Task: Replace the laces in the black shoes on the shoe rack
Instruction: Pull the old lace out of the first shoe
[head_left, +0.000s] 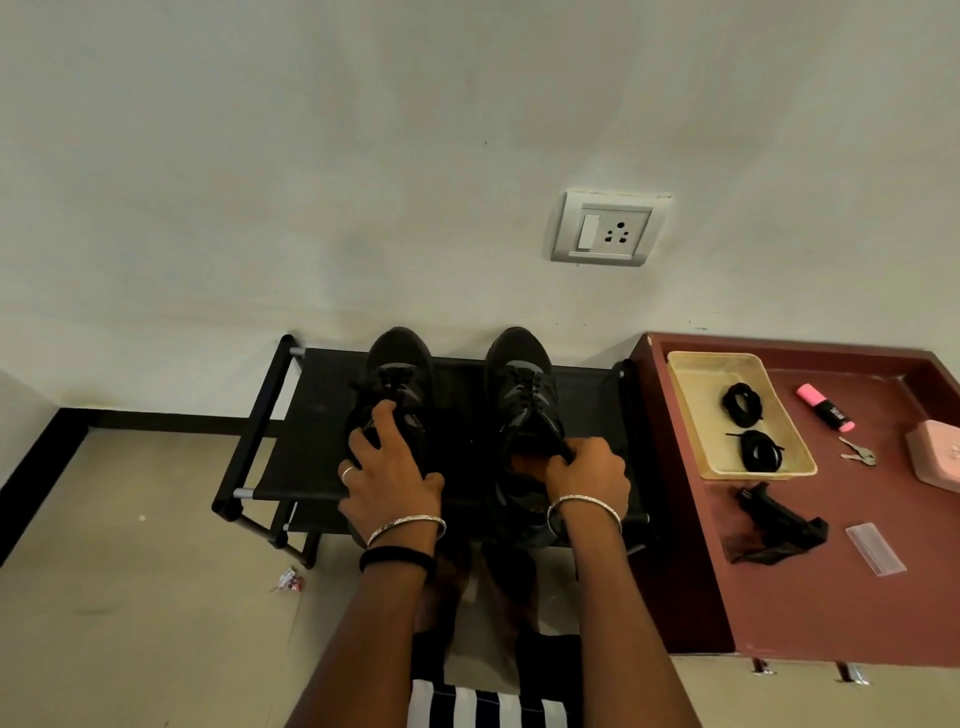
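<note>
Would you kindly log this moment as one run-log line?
left hand: grips left-side shoe | right hand: grips right-side shoe | shoes: laced, on shoe rack | spare laces: coiled in tray

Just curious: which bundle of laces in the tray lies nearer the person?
The lace bundle by the tray's front rim; the other bundle lies farther back, toward the wall.

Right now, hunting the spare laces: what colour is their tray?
Pale yellow tray, head view.

Two laced black shoes (522, 410) upright on rack (311, 415)
</note>
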